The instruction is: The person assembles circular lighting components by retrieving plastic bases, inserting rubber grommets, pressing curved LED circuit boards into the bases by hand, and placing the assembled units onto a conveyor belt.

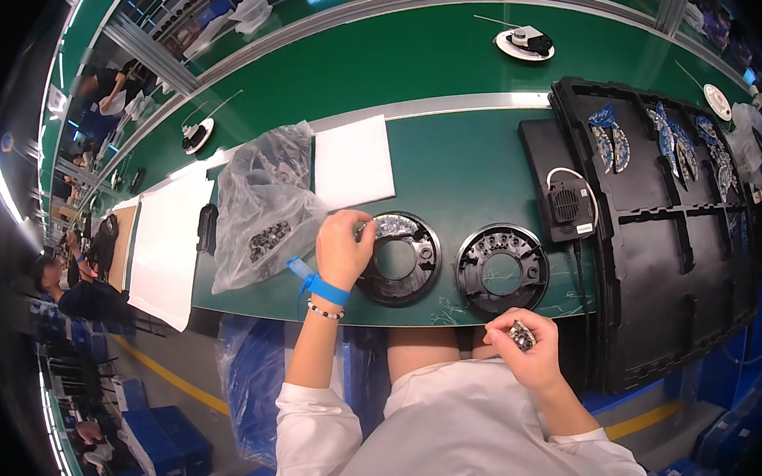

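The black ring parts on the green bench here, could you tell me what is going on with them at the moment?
A person seated at the green bench has two black ring-shaped parts in front of them. The left hand rests on the upper edge of the left ring, fingers on a small pale piece there. The right hand holds a clump of small metallic pieces near the body, below the right ring, which lies untouched. A clear plastic bag of small parts sits to the left.
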A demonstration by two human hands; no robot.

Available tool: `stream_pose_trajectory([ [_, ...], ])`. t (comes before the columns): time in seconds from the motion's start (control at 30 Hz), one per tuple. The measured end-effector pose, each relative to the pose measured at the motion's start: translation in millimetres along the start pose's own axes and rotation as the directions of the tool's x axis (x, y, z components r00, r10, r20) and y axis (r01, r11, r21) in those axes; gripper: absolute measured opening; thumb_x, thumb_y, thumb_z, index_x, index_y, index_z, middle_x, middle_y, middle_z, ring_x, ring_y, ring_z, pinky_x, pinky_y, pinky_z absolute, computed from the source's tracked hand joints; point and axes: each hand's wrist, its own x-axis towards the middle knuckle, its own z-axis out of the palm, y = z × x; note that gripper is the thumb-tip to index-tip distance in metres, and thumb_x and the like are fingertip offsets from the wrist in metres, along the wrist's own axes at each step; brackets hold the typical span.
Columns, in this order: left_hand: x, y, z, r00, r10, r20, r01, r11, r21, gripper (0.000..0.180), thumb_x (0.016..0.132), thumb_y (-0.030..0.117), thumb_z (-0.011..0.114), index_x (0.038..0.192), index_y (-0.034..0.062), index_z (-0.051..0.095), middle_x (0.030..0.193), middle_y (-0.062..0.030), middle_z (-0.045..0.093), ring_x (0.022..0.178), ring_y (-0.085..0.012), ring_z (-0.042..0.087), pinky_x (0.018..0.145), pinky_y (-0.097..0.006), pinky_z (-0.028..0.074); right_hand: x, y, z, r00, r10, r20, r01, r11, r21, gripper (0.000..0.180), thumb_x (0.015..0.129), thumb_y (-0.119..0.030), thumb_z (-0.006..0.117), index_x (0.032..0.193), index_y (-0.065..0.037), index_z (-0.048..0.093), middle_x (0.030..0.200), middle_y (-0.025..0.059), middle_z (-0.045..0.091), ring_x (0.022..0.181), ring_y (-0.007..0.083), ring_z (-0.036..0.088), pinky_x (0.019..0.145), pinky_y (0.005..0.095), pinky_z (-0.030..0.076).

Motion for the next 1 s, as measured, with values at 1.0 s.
stream_pose_trajectory([
  [1.0,-3,22,-11,0.98,0.118,0.158,-0.122,0.992,0.017,0.022,0.063,0.005,0.067,0.084,0.0039,0.06,0.088,-0.0065,0.056,0.081,-0.0268,0.053,0.071,-0.036,0.046,-8,2,-16,0.989,0.141,-0.039,-0.128,0.963,0.236,0.017,0.086,-0.01,0.049,0.082,0.003,0.058,0.067,0.0077,0.059,0.054,0.0073,0.05,0.052,0.0189,0.04],
])
